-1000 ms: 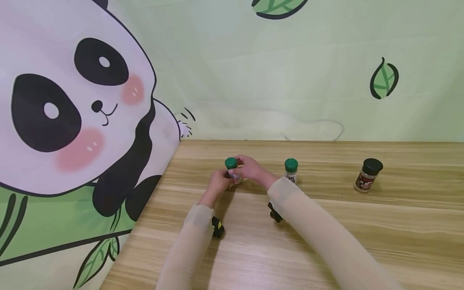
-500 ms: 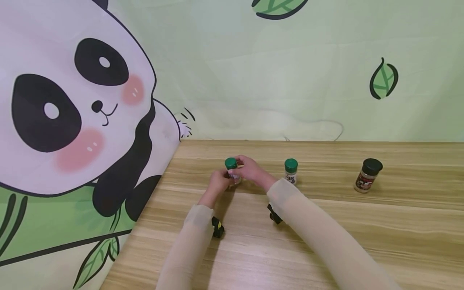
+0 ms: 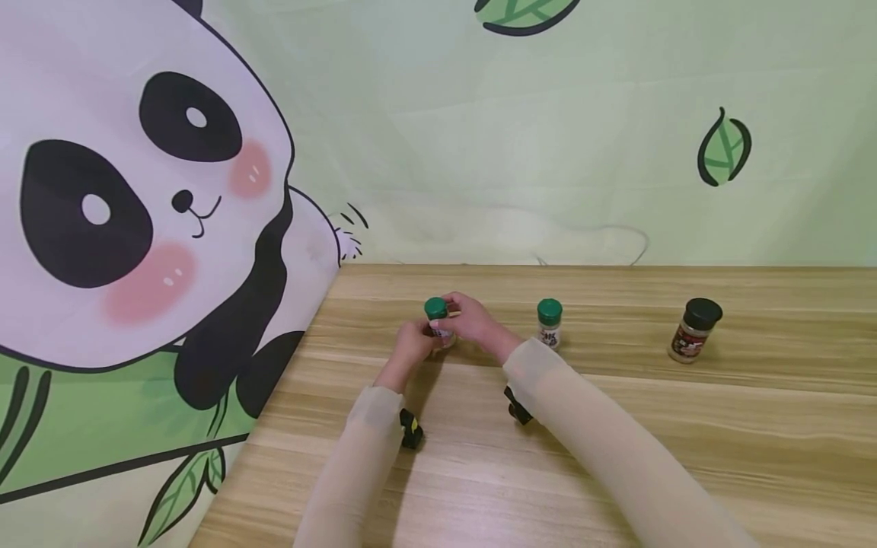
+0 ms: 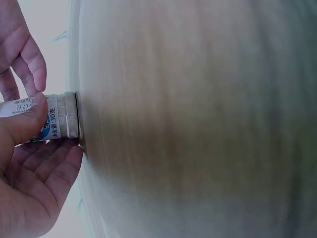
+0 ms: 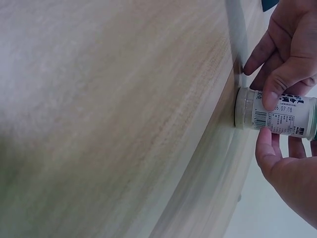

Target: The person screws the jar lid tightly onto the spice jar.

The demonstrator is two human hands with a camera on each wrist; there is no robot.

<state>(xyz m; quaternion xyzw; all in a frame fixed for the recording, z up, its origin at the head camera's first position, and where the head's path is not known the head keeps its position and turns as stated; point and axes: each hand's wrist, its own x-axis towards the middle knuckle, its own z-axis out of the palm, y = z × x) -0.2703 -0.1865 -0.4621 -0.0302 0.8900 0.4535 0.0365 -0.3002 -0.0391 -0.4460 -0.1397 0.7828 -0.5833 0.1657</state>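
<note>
A small spice shaker with a green cap (image 3: 435, 307) stands upright on the table, between both hands at the left. My left hand (image 3: 412, 344) grips its lower part, and in the left wrist view the thumb lies across the printed label (image 4: 53, 124) while the fingers curl behind. From the other side my right hand (image 3: 476, 320) holds it just below the cap. In the right wrist view the shaker's clear base (image 5: 241, 108) is right at the tabletop, with the left thumb (image 5: 272, 94) on the label and the right hand (image 5: 297, 183) on the opposite side.
A second green-capped shaker (image 3: 550, 323) stands right of the hands, partly behind the right sleeve (image 3: 548, 369). Farther right is a black-capped spice jar (image 3: 692, 335) with a dark label. Behind the wooden table (image 3: 788, 441) hangs a panda-print cloth (image 3: 438, 152).
</note>
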